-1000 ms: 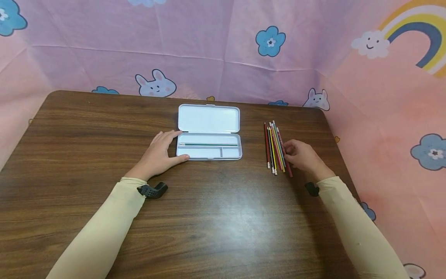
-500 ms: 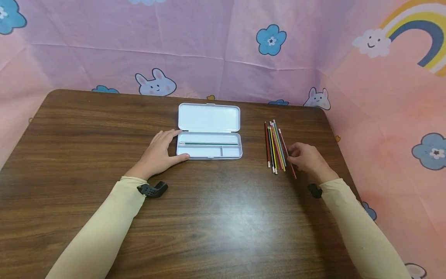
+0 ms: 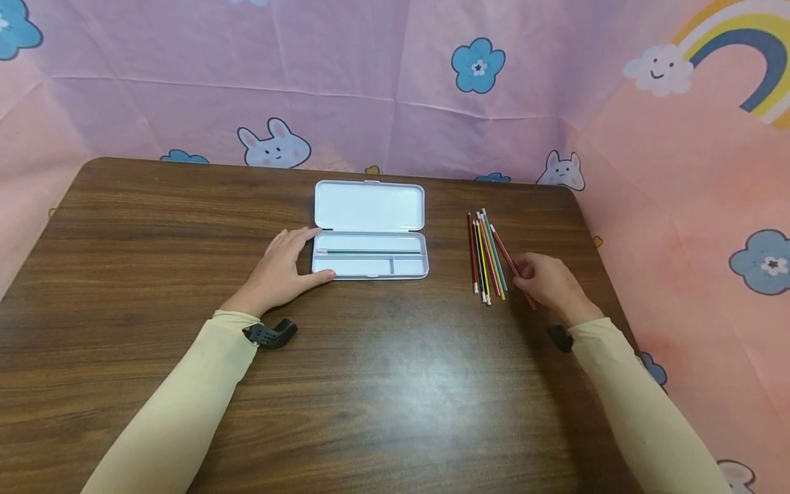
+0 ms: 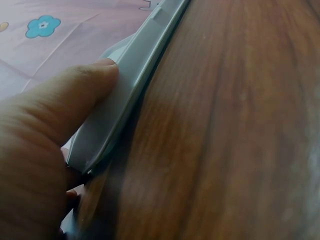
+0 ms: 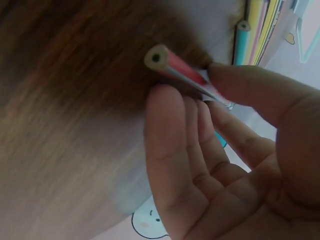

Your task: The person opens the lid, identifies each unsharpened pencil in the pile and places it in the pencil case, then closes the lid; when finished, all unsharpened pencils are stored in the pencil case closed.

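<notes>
"Red pencil (image 3: 503, 248) has swung its near end away from the other pencils (image 3: 483, 257) on the brown wood-grain table (image 3: 370, 384). Gripped?"

"Pinched by the right hand (image 3: 548, 283), thumb against fingers; the left hand (image 3: 278, 273), spread wide, touches the open white case (image 3: 370, 241)."

"Behind?"

"Pink patterned cloth (image 3: 352, 103)."

red pencil (image 3: 503, 249): aslant | loose pencils (image 3: 483, 261): alongside | white case (image 3: 354, 264): open, 1 green pencil (image 3: 376, 252) inside

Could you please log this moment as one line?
left hand: gripping white case; right hand: pinching red pencil; in case: green pencil; loose pencils: on table
</notes>
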`<move>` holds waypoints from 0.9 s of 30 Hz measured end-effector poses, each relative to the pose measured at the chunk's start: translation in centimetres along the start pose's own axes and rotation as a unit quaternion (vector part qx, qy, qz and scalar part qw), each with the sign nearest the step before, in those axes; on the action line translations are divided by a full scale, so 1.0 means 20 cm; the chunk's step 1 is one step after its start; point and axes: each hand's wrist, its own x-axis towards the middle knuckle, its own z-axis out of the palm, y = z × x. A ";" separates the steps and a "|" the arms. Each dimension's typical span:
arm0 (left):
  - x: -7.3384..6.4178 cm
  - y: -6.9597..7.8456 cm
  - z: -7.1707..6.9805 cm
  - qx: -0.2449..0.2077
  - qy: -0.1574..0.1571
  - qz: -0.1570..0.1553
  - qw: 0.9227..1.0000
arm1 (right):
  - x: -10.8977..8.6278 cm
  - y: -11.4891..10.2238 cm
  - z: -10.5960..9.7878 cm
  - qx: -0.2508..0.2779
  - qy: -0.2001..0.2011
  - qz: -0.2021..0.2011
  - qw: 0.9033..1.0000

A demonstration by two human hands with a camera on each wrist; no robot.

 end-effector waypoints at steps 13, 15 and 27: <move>0.00 0.00 0.00 -0.003 0.001 0.001 1.000 | -0.04 0.07 -0.02 -0.031 0.059 0.003 0.998; 0.00 0.00 0.00 -0.001 0.001 0.001 1.000 | -0.05 0.07 -0.03 -0.031 0.078 -0.002 0.996; 0.00 0.00 -0.01 0.002 0.001 0.001 1.000 | 0.05 -0.35 0.01 -0.042 0.169 -0.159 0.972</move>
